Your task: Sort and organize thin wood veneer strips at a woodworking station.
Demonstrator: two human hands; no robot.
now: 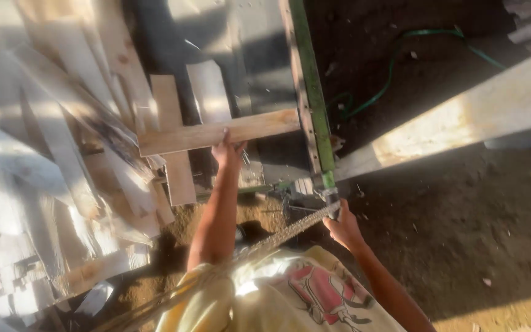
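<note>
In the head view, a grey metal counter [259, 61] runs away from the person, its right edge trimmed by a green strip [311, 92] that ends at a corner just above the right hand. To the right of that edge lies open dirt floor [462, 209], crossed only by a green hose [394, 67] and a long pale beam [462, 117] slanting toward the corner. To the left the room is crowded: a heap of scrap boards [50, 154] fills the ground, blurred and sunlit, with no bin or box holding them. The left hand [227, 150] reaches forward, its grip closed over the near edge of a short wooden plank [216, 132] that lies crosswise over an upright board [173, 141] on the counter. The right hand [342, 224] sits at the counter's near corner, fingers curled around a braided rope [278, 237] that runs back across the person's yellow shirt [278, 295].
</note>
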